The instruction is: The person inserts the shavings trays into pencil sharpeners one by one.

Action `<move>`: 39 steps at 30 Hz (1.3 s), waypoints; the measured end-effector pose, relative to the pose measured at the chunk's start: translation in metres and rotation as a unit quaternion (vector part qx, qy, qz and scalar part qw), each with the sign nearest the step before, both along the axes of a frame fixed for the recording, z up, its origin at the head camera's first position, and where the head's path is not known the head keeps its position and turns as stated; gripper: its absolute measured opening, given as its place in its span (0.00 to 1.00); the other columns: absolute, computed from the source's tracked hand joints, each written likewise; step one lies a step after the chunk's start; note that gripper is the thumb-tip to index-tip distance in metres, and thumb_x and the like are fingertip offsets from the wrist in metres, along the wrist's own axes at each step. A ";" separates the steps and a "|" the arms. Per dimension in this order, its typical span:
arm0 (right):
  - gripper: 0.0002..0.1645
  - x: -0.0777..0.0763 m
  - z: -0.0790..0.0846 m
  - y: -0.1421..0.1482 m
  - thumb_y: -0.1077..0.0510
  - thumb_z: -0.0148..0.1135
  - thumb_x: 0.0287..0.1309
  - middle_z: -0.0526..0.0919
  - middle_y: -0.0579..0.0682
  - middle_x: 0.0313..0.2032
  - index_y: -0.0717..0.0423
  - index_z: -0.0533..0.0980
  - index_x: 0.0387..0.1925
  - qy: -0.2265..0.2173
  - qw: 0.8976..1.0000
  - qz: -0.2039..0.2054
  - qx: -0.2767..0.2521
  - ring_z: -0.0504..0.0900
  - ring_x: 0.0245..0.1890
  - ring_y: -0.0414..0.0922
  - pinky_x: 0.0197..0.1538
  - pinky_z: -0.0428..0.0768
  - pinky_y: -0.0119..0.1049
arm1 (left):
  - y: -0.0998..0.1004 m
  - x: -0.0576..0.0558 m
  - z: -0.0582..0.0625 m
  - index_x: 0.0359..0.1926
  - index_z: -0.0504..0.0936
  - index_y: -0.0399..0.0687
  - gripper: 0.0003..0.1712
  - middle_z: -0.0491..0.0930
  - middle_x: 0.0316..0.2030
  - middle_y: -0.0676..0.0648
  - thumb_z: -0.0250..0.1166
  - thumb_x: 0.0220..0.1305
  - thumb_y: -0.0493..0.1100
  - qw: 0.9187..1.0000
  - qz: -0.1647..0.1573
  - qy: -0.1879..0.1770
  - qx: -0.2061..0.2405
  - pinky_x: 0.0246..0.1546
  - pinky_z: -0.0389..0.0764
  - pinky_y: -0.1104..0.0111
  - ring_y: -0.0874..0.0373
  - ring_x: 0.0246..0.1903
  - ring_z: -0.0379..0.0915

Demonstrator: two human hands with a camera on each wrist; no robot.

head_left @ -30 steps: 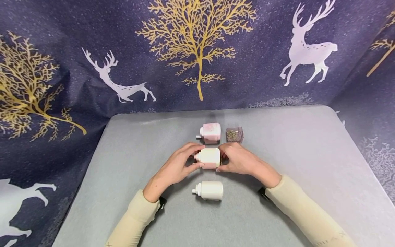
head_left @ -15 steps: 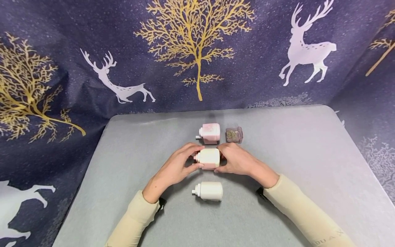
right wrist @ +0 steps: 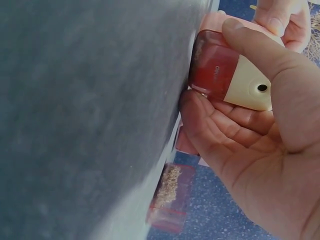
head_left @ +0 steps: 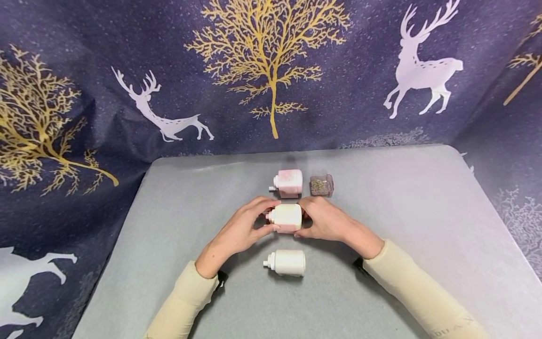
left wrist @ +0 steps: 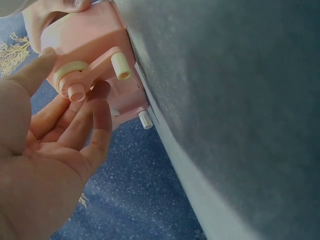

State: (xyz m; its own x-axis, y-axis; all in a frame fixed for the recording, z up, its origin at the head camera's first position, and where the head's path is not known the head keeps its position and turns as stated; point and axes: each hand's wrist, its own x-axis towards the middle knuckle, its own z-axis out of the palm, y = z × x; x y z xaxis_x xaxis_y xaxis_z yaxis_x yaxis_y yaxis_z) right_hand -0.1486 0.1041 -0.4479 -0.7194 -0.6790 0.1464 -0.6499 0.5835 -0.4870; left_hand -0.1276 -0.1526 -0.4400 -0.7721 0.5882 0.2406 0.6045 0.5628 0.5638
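A pink and cream crank pencil sharpener (head_left: 287,215) stands on the grey table between both hands. My left hand (head_left: 240,230) grips its crank end, thumb on the near side and fingers on the far side. In the left wrist view the pink crank arm (left wrist: 97,69) with its cream knob (left wrist: 120,66) shows between thumb and fingers. My right hand (head_left: 328,219) holds the opposite end, thumb and fingers on its two sides. The right wrist view shows the translucent red shavings drawer (right wrist: 212,67) seated in the body, below a cream panel with a dark hole.
Behind stands a pink pencil sharpener (head_left: 290,182), with a separate translucent drawer (head_left: 330,187) of shavings to its right. A white pencil sharpener (head_left: 290,262) stands nearer me. A dark blue cloth (head_left: 338,127) with deer and trees hangs behind the grey table (head_left: 402,202).
My right hand has shifted slightly left, closer in against the sharpener's end. The left hand and the other things have stayed in place.
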 end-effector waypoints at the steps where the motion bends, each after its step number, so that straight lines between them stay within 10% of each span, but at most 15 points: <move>1: 0.26 0.000 0.000 0.000 0.43 0.78 0.39 0.79 0.46 0.29 0.52 0.75 0.34 0.000 1.000 0.001 -0.001 0.76 0.27 0.42 0.27 0.75 0.29 | 0.000 0.000 0.000 0.65 0.73 0.50 0.34 0.71 0.57 0.61 0.69 0.60 0.52 1.000 0.000 0.001 -0.001 0.51 0.75 0.68 0.67 0.51 0.70; 25: 0.31 -0.002 0.000 0.020 0.49 0.77 0.43 0.81 0.49 0.40 0.57 0.77 0.48 -0.033 0.999 0.016 -0.041 0.79 0.38 0.44 0.44 0.80 0.35 | -0.001 -0.008 0.002 0.66 0.71 0.54 0.33 0.71 0.57 0.61 0.67 0.62 0.55 1.000 -0.025 0.010 -0.015 0.54 0.73 0.69 0.65 0.53 0.71; 39: 0.32 -0.011 0.013 0.043 0.49 0.77 0.44 0.81 0.52 0.43 0.60 0.77 0.49 0.030 0.998 -0.024 -0.058 0.78 0.41 0.47 0.48 0.79 0.41 | 0.005 -0.019 0.018 0.66 0.72 0.52 0.30 0.71 0.58 0.57 0.62 0.66 0.56 0.999 -0.025 0.035 0.002 0.55 0.73 0.62 0.58 0.54 0.70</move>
